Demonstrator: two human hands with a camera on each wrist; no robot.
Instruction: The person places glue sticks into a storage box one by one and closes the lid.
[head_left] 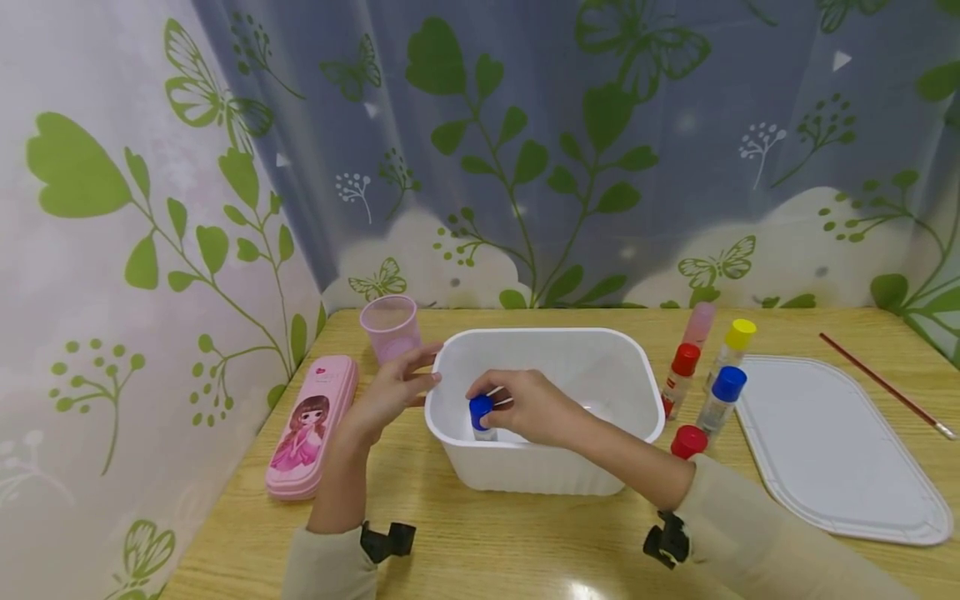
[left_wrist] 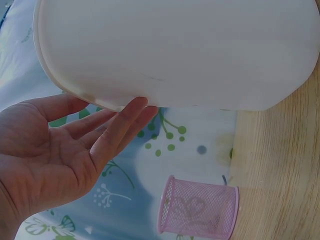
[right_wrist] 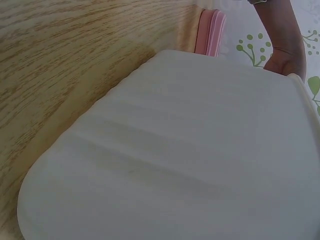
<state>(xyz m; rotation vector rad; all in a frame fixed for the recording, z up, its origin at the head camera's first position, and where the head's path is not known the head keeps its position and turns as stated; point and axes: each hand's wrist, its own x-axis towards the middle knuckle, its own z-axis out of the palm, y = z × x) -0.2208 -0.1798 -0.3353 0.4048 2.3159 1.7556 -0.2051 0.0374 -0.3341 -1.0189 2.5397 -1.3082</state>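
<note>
right hand (head_left: 531,406): fingers pinch blue-capped bottle (head_left: 481,412) | seemingly upright, inside bin (head_left: 536,471)'s left end, base hidden | left hand (head_left: 388,395): fingers extended, bin's rim

Head view bright; small glare on surface (head_left: 480,550), bottom edge. Right wrist view dim, white tub (right_wrist: 175,145) greyed, detail soft.

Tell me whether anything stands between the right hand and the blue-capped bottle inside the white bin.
Nothing visible does: the right hand pinches the blue-capped bottle at its cap. The near wall of the white bin hides the bottle's base.
</note>
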